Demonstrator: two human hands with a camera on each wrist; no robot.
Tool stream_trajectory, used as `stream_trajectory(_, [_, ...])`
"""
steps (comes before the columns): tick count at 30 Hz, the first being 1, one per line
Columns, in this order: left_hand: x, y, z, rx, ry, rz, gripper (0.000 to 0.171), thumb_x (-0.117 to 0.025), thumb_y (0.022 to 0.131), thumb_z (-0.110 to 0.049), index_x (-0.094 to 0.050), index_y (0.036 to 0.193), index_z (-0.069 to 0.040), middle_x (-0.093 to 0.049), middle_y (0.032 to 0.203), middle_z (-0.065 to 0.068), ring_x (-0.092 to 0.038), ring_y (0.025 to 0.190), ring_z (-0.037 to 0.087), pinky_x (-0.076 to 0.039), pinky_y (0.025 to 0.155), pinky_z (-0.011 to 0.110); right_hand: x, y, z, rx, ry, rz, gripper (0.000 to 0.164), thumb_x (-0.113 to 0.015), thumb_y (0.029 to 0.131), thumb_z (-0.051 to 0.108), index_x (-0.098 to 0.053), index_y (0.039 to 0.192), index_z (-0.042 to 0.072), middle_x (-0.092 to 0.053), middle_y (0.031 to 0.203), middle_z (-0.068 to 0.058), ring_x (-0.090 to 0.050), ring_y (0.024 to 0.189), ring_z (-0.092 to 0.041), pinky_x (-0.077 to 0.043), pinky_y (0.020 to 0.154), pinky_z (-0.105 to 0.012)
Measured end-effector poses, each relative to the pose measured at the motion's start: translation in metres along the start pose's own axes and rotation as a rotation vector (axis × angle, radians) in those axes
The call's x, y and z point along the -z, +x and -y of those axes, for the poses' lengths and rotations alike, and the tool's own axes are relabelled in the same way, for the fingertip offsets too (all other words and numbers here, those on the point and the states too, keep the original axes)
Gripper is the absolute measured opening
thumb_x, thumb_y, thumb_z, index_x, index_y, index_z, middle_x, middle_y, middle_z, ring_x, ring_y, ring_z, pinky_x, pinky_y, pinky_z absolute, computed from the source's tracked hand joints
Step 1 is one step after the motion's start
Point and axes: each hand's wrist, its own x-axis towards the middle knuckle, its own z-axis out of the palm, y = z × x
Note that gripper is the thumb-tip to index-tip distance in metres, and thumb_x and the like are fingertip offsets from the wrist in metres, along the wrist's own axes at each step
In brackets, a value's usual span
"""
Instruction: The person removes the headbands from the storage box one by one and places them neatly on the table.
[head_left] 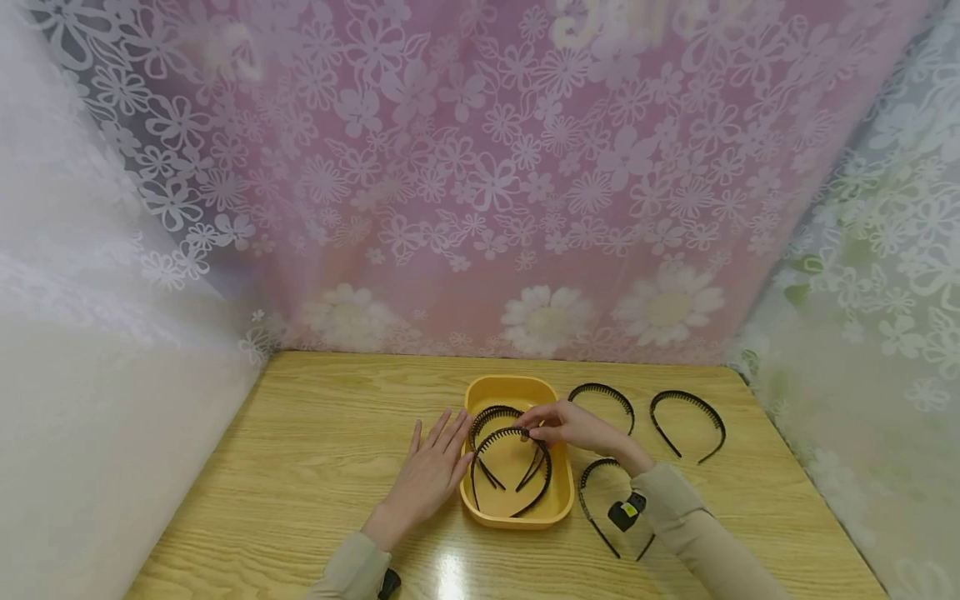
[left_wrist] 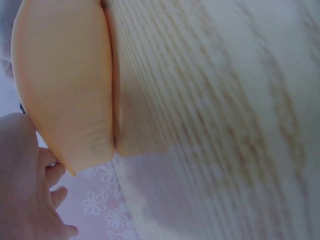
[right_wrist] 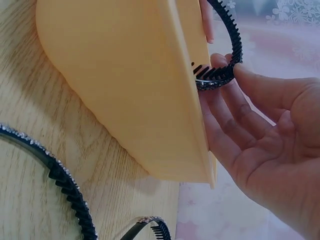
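Observation:
A yellow plastic bin (head_left: 517, 524) stands on the table with black toothed headbands (head_left: 487, 411) inside. My right hand (head_left: 581, 429) reaches over the bin's right side and pinches another black headband (head_left: 550, 479) by its curved top, between thumb and fingers. In the right wrist view, this headband (right_wrist: 238, 46) shows its comb teeth and a glittery outer face, partly behind the bin's rim. My left hand (head_left: 427, 477) lies against the bin's left rim, its fingers extended. The left wrist view has these fingers at the rim beside the bin's outer wall (left_wrist: 65, 85).
Three more headbands lie on the wood-grain table (head_left: 337, 417) right of the bin: one at the far right (head_left: 692, 395), one behind my right hand (head_left: 603, 388) and one nearer (head_left: 587, 500), partly under my forearm. Flowered curtains (head_left: 487, 183) enclose the table's back and sides.

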Motion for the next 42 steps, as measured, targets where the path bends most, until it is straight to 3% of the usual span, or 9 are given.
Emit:
stream_trajectory(6, [0.0,-0.001,0.0,0.0,-0.013,-0.01,0.057,-0.043,0.11,-0.036,-0.034,0.159,-0.009,-0.033,0.164,0.007,-0.024,0.153,0.031,-0.018,0.119,0.067,0.0,-0.003,0.002,0.01,-0.029,-0.033,0.031,-0.054,0.106,0.014,-0.066,0.133,0.005,-0.07,0.119,-0.022,-0.067,0.089,-0.033,-0.059,0.072,-0.042])
stream_trajectory(11, [0.0,-0.001,0.0,0.003,-0.009,-0.014,0.057,-0.044,0.109,-0.034,-0.035,0.159,-0.009,-0.034,0.164,0.007,-0.025,0.153,0.031,-0.017,0.12,0.066,0.002,-0.004,0.005,-0.001,-0.094,-0.112,0.03,-0.056,0.105,0.012,-0.068,0.131,0.003,-0.071,0.116,-0.022,-0.068,0.088,-0.036,-0.059,0.07,-0.038])
stream_trajectory(15, [-0.001,-0.001,0.0,0.003,-0.01,-0.014,0.057,-0.045,0.109,-0.034,-0.035,0.159,-0.009,-0.034,0.164,0.007,-0.025,0.153,0.032,-0.019,0.119,0.067,0.008,-0.005,0.01,-0.02,-0.101,-0.183,0.031,-0.055,0.105,0.01,-0.066,0.132,0.0,-0.069,0.119,-0.024,-0.067,0.092,-0.042,-0.06,0.072,-0.042])
stream_trajectory(18, [-0.001,-0.001,0.0,0.003,-0.018,-0.015,0.057,-0.046,0.109,-0.033,-0.035,0.158,-0.008,-0.033,0.164,0.007,-0.025,0.153,0.032,-0.018,0.119,0.067,0.015,-0.007,0.016,-0.038,-0.088,-0.228,0.032,-0.054,0.105,0.01,-0.064,0.134,-0.001,-0.069,0.116,-0.022,-0.067,0.091,-0.04,-0.06,0.072,-0.043])
stream_trajectory(21, [-0.001,0.0,0.0,0.004,-0.019,-0.019,0.056,-0.046,0.109,-0.033,-0.036,0.158,-0.008,-0.033,0.164,0.007,-0.026,0.153,0.032,-0.018,0.119,0.067,0.022,-0.01,0.023,-0.065,-0.086,-0.267,0.033,-0.055,0.105,0.012,-0.064,0.135,0.0,-0.071,0.115,-0.018,-0.067,0.09,-0.03,-0.059,0.072,-0.036])
stream_trajectory(25, [0.0,-0.001,0.0,0.003,-0.016,-0.02,0.056,-0.045,0.109,-0.034,-0.036,0.158,-0.008,-0.033,0.164,0.007,-0.025,0.153,0.032,-0.018,0.119,0.067,0.03,-0.014,0.028,-0.056,-0.059,-0.281,0.034,-0.054,0.106,0.01,-0.061,0.136,-0.003,-0.07,0.117,-0.021,-0.067,0.09,-0.023,-0.06,0.074,-0.034])
stream_trajectory(31, [-0.001,-0.001,0.0,-0.001,-0.017,-0.021,0.056,-0.045,0.109,-0.034,-0.036,0.158,-0.008,-0.033,0.164,0.008,-0.025,0.153,0.032,-0.018,0.119,0.067,0.038,-0.02,0.026,-0.023,-0.043,-0.272,0.034,-0.049,0.107,0.005,-0.058,0.137,-0.007,-0.069,0.117,-0.022,-0.066,0.089,-0.04,-0.059,0.071,-0.033])
stream_trajectory(38, [-0.001,-0.001,0.0,-0.006,-0.019,-0.023,0.056,-0.045,0.109,-0.035,-0.036,0.158,-0.008,-0.033,0.164,0.007,-0.025,0.153,0.032,-0.018,0.119,0.067,0.047,-0.031,0.026,-0.046,-0.081,-0.295,0.033,-0.05,0.107,0.006,-0.06,0.137,-0.004,-0.07,0.109,-0.014,-0.066,0.083,-0.019,-0.058,0.07,-0.033])
stream_trajectory(42, [-0.001,-0.001,0.0,-0.006,-0.026,-0.021,0.057,-0.045,0.109,-0.034,-0.036,0.158,-0.008,-0.033,0.164,0.007,-0.025,0.153,0.032,-0.017,0.119,0.067,0.053,-0.04,0.023,-0.062,-0.093,-0.308,0.033,-0.05,0.106,0.005,-0.06,0.136,-0.006,-0.069,0.109,-0.015,-0.065,0.082,-0.015,-0.058,0.07,-0.034])
